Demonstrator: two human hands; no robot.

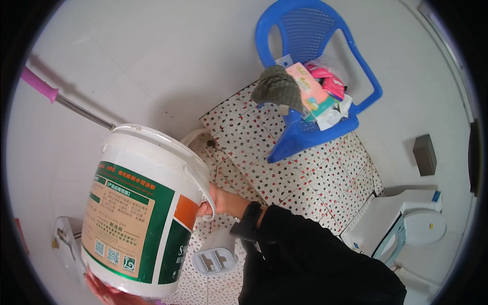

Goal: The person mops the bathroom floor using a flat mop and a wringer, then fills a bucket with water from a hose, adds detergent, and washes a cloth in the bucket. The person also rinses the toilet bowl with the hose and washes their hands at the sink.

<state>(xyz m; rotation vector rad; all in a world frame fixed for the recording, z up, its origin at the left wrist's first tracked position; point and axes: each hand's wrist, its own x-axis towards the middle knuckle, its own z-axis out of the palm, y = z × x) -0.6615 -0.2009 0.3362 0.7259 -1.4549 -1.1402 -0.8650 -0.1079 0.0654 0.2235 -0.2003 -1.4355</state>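
Left hand (pixel 108 294) cupped the bucket (pixel 137 213) low at its near end, while the right hand (pixel 223 201) held its right side by the handle (pixel 204 189) (some fingers were hidden). The bucket leaned at the scene's left, apparently being steadied between them; the next move seemed to call for an even two-handed grip. A pole (pixel 84 109) showed at far left, a slotted box (pixel 219 264) stood closest in the way, and a laden chair (pixel 309 28) was far right.

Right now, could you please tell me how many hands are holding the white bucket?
2: right hand at the right side of the bucket, left hand at its base.
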